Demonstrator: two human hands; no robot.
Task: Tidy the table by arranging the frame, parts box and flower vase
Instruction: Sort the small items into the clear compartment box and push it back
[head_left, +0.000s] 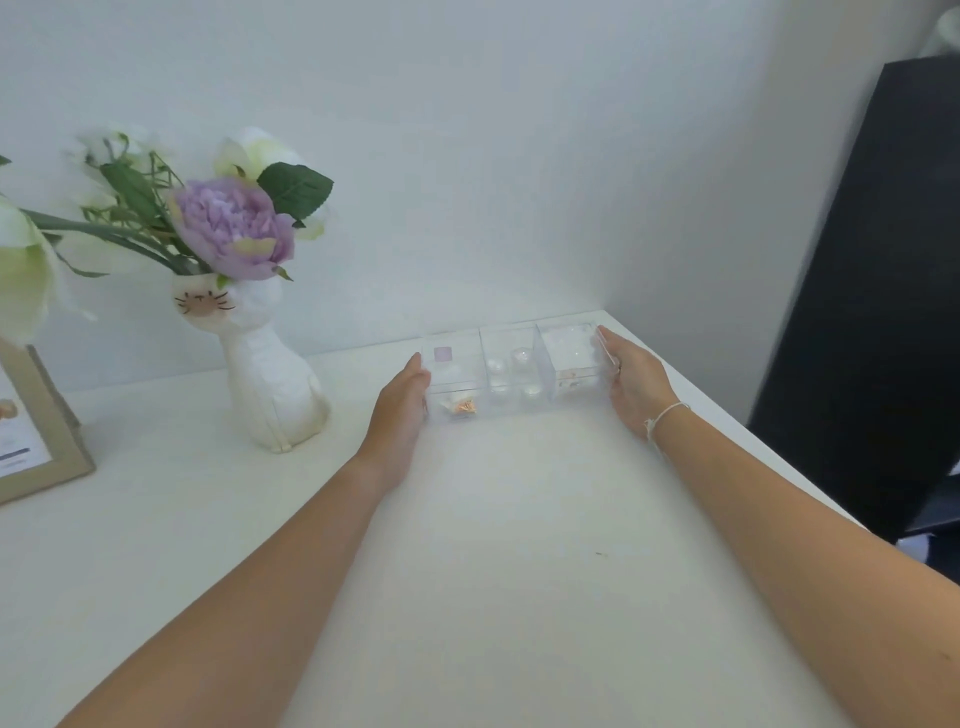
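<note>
Hands: two, left (402, 410) and right (634, 387), both showing.
Boxes: one clear box (514, 371), showing three sections.
Vases: one white cat vase (265, 379).
Frames: one frame (39, 431), showing only partly at the left edge.
Purple blooms: one bloom (234, 228).
White blooms: several, blurring too much for counting.
Round white pieces in the middle section: about four, blurring.
Tables: one table (467, 571).
Wrist strings: one string (667, 415), sitting on the right wrist.
</note>
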